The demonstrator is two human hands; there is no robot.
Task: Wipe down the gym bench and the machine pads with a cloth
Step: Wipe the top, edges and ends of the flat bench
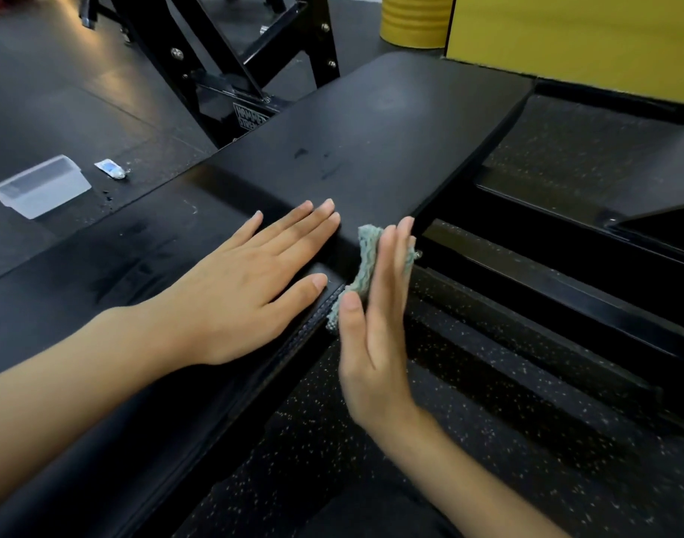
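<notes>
Head view: flat right hand (372, 328) presses cloth (366, 262) to bench (375, 126) (left hand (247, 283) flat).

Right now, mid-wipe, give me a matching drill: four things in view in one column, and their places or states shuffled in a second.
Column one:
1. left hand
2. cloth
3. clear plastic container
4. yellow drum

Column two:
A. on the floor, left of the bench
B. lying flat on the bench top
C. pressed against the bench's side edge by the right hand
D. at the far end, beyond the bench

Pairs: 1-B; 2-C; 3-A; 4-D
</notes>
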